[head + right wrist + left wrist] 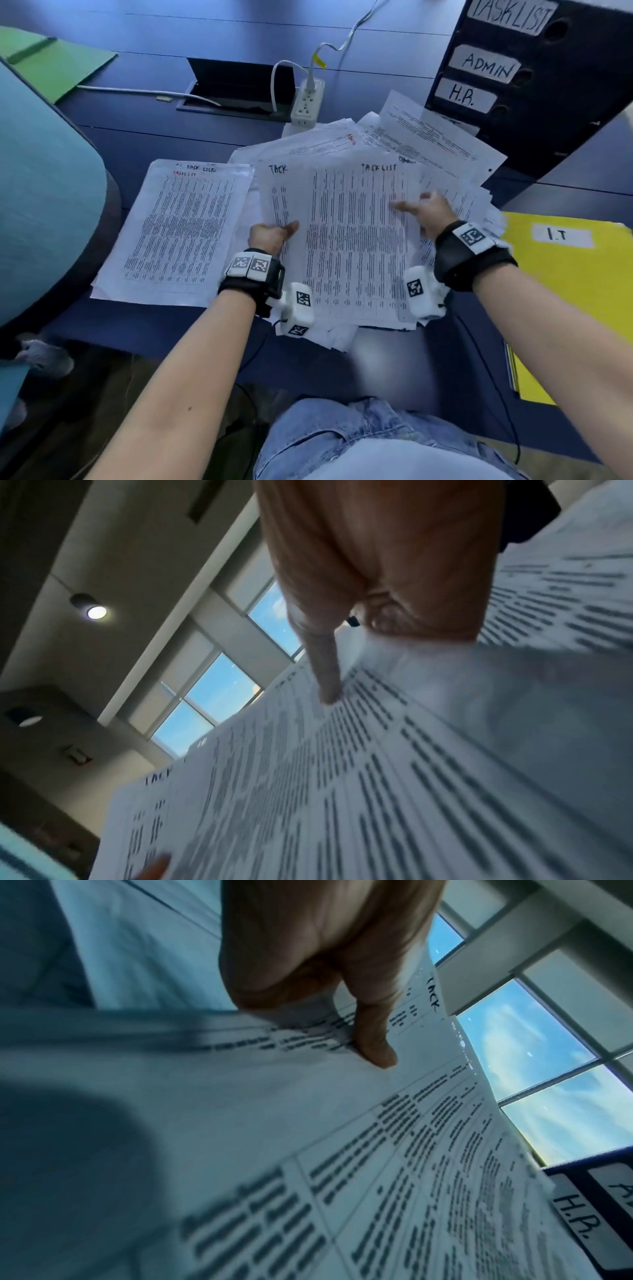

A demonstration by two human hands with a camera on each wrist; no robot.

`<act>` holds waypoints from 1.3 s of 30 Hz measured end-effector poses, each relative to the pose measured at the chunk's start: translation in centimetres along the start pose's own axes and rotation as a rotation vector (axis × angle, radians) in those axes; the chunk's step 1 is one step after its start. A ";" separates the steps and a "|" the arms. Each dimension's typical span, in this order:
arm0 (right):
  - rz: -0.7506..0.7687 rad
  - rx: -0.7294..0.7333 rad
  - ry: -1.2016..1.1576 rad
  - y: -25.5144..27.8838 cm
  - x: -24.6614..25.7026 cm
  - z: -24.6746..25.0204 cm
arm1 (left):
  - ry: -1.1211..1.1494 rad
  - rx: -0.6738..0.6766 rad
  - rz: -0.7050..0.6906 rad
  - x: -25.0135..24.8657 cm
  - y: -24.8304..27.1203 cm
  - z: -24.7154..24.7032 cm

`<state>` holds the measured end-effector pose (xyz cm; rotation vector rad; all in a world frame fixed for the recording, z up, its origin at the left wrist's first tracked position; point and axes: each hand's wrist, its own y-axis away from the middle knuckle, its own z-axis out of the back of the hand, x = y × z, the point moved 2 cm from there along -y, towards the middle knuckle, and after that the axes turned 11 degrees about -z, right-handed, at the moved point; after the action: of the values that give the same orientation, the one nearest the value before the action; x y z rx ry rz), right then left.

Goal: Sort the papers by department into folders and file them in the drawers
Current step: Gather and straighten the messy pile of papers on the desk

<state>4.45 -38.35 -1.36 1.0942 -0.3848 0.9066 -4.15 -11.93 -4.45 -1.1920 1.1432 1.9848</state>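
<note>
Left hand (pixel 272 236): I have it pinching the left edge of a task-list sheet (pixel 356 240), thumb on top, fingers curled beneath.
Right hand (pixel 428 212): index finger stretched onto the sheet's right side, other fingers curled; whether it grips the edge I cannot tell.
Sheet: long axis runs away from me, atop the loose heap (pixel 428 150) at mid-bench.
Sorted pile (pixel 185 226): lies just left of my left hand, so that hand is nearer.
Drawers (pixel 534 78): far right corner.
Yellow folder (pixel 575 281): right edge.

Bare forearms; black wrist straps (pixel 469 258) carrying white marker-coded camera blocks (pixel 297 308), thin black cables; blue jeans (pixel 359 442).
</note>
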 end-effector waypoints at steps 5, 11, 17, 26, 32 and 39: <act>0.057 -0.094 -0.019 0.5 -2.9 -1.9 | -0.003 -0.027 -0.017 1.9 -0.9 0.2; 0.021 -0.183 -0.150 -0.6 -4.5 0.3 | -0.147 0.020 -0.158 1.0 -0.9 1.4; 0.084 0.074 -0.287 1.8 -2.7 -1.3 | -0.144 0.031 -0.256 1.0 -0.7 1.3; 0.169 0.123 -0.209 2.1 -3.1 -3.5 | 0.047 0.047 -0.157 2.2 -0.1 1.4; 0.216 0.208 -0.309 2.8 -3.3 -4.1 | 0.191 0.033 -0.149 2.5 0.1 1.7; 0.139 0.016 -0.360 1.8 -2.9 -4.3 | 0.357 0.049 -0.079 1.1 0.8 1.6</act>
<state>0.68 -35.50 -4.15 1.2598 -0.7594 0.8346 -5.94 -10.87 -4.77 -1.5838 1.2837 1.7179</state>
